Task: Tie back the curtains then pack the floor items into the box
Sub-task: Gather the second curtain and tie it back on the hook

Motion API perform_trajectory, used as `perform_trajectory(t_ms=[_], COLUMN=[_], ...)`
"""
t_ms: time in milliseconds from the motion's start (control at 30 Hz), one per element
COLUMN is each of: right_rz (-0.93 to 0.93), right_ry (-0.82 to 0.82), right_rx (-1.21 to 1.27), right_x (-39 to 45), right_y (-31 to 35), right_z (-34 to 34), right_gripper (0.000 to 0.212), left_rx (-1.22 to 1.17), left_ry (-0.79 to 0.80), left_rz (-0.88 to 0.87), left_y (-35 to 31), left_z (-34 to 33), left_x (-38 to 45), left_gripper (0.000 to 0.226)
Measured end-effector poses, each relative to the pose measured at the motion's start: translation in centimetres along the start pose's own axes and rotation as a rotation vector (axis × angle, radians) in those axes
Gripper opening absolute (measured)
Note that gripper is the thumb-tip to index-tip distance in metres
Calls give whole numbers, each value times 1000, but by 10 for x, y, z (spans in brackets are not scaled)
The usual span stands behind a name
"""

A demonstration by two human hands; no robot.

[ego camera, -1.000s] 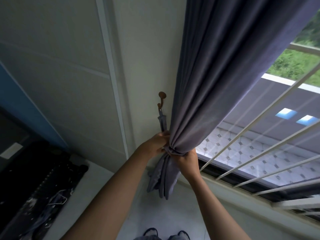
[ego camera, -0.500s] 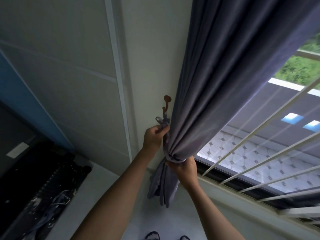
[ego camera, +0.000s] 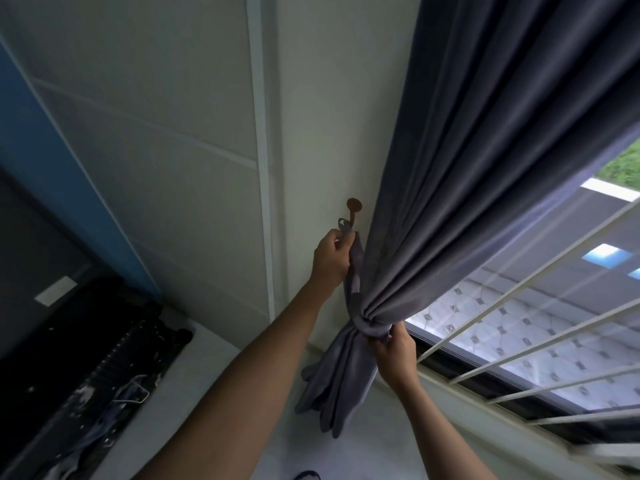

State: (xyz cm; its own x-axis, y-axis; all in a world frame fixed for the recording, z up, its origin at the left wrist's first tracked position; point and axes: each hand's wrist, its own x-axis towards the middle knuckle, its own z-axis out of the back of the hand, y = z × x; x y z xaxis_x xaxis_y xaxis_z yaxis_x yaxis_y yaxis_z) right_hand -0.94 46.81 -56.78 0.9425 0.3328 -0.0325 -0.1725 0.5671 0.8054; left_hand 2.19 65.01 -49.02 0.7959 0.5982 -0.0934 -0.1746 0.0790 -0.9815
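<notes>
Curtain point(ego camera: 460, 188), grey, gathered at the left side of the window point(ego camera: 540, 306), tie band point(ego camera: 372, 329) wrapped round the bunch.

Left hand point(ego camera: 330, 259): grip closed on the band's upper end, its small loop point(ego camera: 343, 224) raised just beside the brown wall hook point(ego camera: 354, 211); whether the loop is on the hook cannot be told. Right hand point(ego camera: 394, 351): grip closed on the band at the gathered waist. Curtain tail hangs below toward the floor point(ego camera: 363, 455). White window bars point(ego camera: 519, 327) to the right.

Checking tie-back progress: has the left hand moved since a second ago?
Yes. The left hand rose from the curtain bunch toward the wall hook, holding the tie-back loop.
</notes>
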Motion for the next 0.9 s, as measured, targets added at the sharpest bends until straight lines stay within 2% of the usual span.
perform_trajectory(t_ms=[233, 300, 367, 500, 633, 733, 900], right_rz=[9, 7, 12, 23, 41, 37, 2], right_ry=[19, 15, 4, -8, -1, -6, -44], right_rx=[-22, -23, -28, -32, -25, -22, -27], right_x=[3, 3, 4, 4, 4, 5, 6], right_y=[5, 5, 4, 4, 3, 1, -8], right_z=[5, 5, 3, 1, -2, -5, -7], right_gripper=[23, 22, 21, 19, 14, 12, 18], left_rx=[98, 97, 41, 75, 196, 204, 238], left_ry=[-52, -90, -164, -273, -339, -335, -187], left_rz=[-23, -19, -35, -228, -301, -321, -313], left_y=[0, 0, 0, 1, 9, 16, 29], left_z=[-8, -12, -15, -18, -19, -16, -4], left_x=[11, 13, 12, 4, 6, 9, 18], left_gripper=[41, 38, 26, 21, 17, 18, 23])
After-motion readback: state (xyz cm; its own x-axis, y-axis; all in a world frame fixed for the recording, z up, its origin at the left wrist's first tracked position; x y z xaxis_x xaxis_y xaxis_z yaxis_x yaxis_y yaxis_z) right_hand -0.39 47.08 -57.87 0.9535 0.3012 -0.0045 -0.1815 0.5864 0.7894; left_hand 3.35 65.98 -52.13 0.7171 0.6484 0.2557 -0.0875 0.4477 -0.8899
